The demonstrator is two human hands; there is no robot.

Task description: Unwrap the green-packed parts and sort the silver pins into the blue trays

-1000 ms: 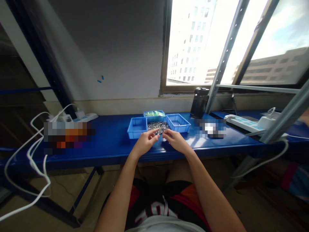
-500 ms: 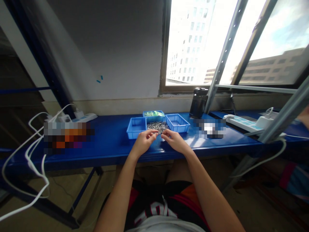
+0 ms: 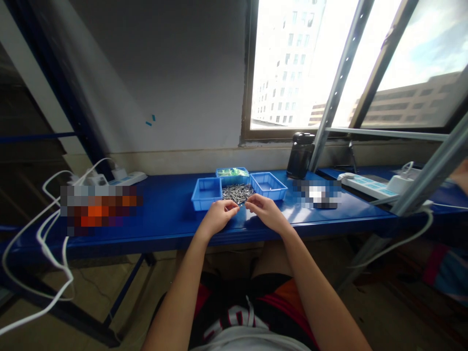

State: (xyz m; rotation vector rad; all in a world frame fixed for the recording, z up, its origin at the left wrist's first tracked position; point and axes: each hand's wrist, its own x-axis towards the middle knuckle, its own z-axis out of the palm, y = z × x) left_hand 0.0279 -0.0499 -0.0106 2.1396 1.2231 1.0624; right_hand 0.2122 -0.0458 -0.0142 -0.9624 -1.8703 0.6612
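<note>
At the near edge of the metal pile: the left hand and the right hand are facing each other, fingertips near but apart.
Left fingers: curling in toward the thumb at the pile's near left; whether they are pinching anything, I cannot tell.
Right fingers: bending toward the thumb at the pile's near right; their grip is not showing clearly either.
Between the hands: a bright speck is catching light just before the pile, too small to identify.
Left tray: sitting just left of the pile, showing its blue inside.
Right tray: sitting just right of the pile, holding at least one small pale piece.
Back tray: standing behind the pile, holding a green packet.
Progress: seemingly sitting at an early stage; nearly all the visible metal is lying in the pile, while only a little is resting in the right tray.
</note>
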